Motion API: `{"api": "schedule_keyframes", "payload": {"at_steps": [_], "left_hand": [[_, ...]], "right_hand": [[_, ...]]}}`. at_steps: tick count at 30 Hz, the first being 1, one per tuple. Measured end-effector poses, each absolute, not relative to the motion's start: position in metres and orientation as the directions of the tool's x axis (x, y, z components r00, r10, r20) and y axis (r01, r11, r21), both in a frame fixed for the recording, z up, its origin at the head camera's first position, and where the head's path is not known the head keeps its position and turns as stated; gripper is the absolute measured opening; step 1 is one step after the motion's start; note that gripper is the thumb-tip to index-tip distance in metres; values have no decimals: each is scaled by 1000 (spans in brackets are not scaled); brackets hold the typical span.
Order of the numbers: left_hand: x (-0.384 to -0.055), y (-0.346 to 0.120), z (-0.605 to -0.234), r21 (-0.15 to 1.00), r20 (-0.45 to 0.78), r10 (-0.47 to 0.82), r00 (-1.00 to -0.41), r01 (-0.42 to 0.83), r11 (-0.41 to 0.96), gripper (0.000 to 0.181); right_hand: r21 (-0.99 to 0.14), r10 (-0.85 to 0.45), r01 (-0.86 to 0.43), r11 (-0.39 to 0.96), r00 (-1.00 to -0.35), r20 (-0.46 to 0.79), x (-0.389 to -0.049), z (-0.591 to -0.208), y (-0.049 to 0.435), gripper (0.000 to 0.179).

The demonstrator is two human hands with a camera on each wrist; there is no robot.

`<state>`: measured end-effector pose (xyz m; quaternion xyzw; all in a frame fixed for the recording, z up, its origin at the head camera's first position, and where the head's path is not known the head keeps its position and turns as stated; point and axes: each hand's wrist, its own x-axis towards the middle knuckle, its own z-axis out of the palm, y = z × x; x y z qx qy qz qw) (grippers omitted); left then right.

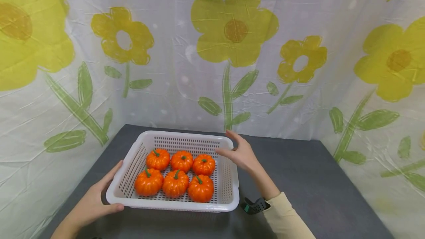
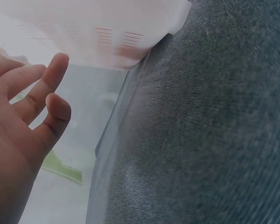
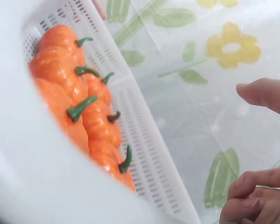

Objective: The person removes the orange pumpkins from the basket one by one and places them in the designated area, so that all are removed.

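A white perforated plastic basket (image 1: 172, 206) holds several small orange pumpkins (image 1: 175, 184) with green stems, set in two rows. My left hand (image 1: 91, 200) is at the basket's left side, thumb by the front corner and fingertips close to the left rim. In the left wrist view, its fingers (image 2: 57, 70) are loosely bent and spread in front of the basket wall (image 2: 107, 35). Near the far right corner is my right hand (image 1: 244, 154), thumb and fingers spread apart. The right wrist view shows this hand (image 3: 266, 186) to one side of the basket (image 3: 144, 140), holding nothing.
A dark grey table (image 1: 299, 180) lies under the basket and extends to the right. White curtains (image 1: 172, 95) printed with yellow flowers enclose it at the back and both sides. A dark band (image 1: 255, 205) is around the right wrist, beside a cream sleeve (image 1: 285, 217).
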<state>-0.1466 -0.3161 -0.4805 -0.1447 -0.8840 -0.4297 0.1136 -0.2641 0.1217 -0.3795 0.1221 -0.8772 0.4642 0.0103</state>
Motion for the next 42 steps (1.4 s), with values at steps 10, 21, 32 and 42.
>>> {"api": "schedule_keyframes", "payload": {"at_steps": [10,21,32,42], "left_hand": [[-150,-316,-482,738,312,148,-938,338,585,115],[-147,-318,-482,746,335,150,-930,359,561,116],[-145,-316,-486,762,315,144,-938,340,551,114],[-147,-313,-486,765,315,145,-938,341,546,114]], "right_hand": [[-818,-241,-238,524,-962,125,-268,-379,104,89],[-858,-259,-187,478,-964,65,-275,-391,82,88],[-758,-340,-268,594,-938,65,-283,-413,75,89],[-647,-401,-290,706,-916,-27,-287,-418,70,84]]}}
